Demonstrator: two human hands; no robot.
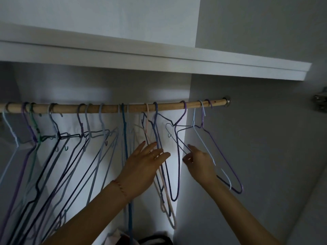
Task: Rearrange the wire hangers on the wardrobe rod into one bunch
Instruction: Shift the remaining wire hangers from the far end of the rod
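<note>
A wooden rod [169,105] runs across the wardrobe under a white shelf. Several wire hangers hang spread along it, blue, purple, pink, green and dark. My left hand [146,165] has its fingers spread and rests against the blue and pink hangers [157,137] near the middle. To the right, my right hand [200,161] pinches the wire of a dark purple hanger [178,156]. A light blue hanger [203,144] and a purple hanger [223,156] hang apart at the rod's right end.
The white shelf [230,68] sits close above the rod. The wardrobe's grey side wall [256,138] stands right of the rod's metal end bracket [227,101]. A door hinge [320,101] shows at the far right. Folded clothes [155,239] lie below.
</note>
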